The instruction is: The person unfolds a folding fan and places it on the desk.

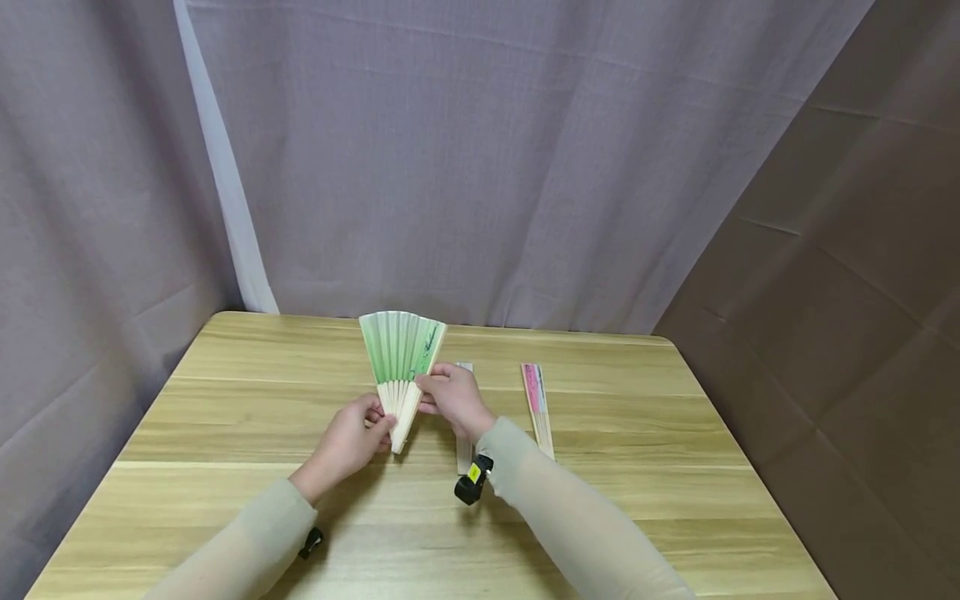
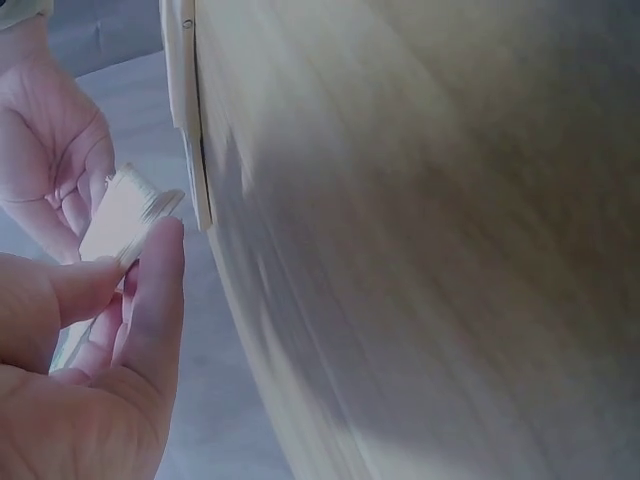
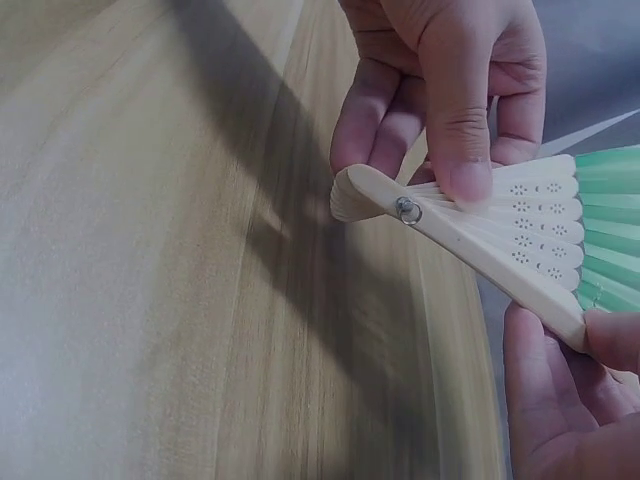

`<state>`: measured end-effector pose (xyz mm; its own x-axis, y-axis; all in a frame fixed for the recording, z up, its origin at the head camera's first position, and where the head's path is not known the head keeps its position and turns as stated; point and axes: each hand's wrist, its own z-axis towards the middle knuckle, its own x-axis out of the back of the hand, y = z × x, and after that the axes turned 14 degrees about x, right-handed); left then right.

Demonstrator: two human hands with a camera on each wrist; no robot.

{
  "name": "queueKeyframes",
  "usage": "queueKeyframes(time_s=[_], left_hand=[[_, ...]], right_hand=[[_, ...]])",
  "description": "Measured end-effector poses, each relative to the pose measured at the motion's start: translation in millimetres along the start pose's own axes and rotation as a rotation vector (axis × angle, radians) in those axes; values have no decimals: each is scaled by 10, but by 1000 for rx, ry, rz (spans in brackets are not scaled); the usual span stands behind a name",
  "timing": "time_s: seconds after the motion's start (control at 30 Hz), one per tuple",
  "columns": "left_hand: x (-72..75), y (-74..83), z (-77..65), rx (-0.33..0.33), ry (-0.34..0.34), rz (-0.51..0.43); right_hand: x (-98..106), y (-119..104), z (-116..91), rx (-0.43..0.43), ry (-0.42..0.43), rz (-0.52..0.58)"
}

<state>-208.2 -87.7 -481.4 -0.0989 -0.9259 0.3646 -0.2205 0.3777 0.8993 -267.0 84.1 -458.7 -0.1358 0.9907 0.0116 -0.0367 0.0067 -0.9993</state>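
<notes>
A green folding fan (image 1: 401,354), partly spread, is held above the table between both hands. Its pale ribs have punched flower patterns, and a metal rivet with a small ring joins them in the right wrist view. My left hand (image 1: 351,437) pinches the ribs close to the rivet end, thumb on top (image 3: 468,180). With thumb and fingers, my right hand (image 1: 457,398) grips the outer guard stick (image 3: 545,310) on the fan's right side. In the left wrist view, the ribs' pale end (image 2: 125,215) shows between the hands; most of the leaf is hidden there.
Right of the hands lies a folded pink-and-white fan (image 1: 536,400) on the wooden table (image 1: 637,500). Another folded fan (image 1: 465,454) lies partly hidden under the right hand. Grey curtains (image 1: 450,167) hang behind the table and at its sides.
</notes>
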Motion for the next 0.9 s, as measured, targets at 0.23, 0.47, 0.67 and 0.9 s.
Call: queueKeyframes(time_s=[0.23, 0.47, 0.67, 0.9], left_hand=[[-19, -33, 29, 18, -31, -89], [-26, -58, 39, 40, -41, -124], [-35, -72, 46, 36, -30, -151], [-45, -75, 45, 51, -18, -196]], right_hand=[[25, 35, 7, -15, 6, 14], [33, 40, 8, -28, 8, 11], [62, 53, 2, -39, 27, 26], [84, 52, 1, -42, 28, 50]])
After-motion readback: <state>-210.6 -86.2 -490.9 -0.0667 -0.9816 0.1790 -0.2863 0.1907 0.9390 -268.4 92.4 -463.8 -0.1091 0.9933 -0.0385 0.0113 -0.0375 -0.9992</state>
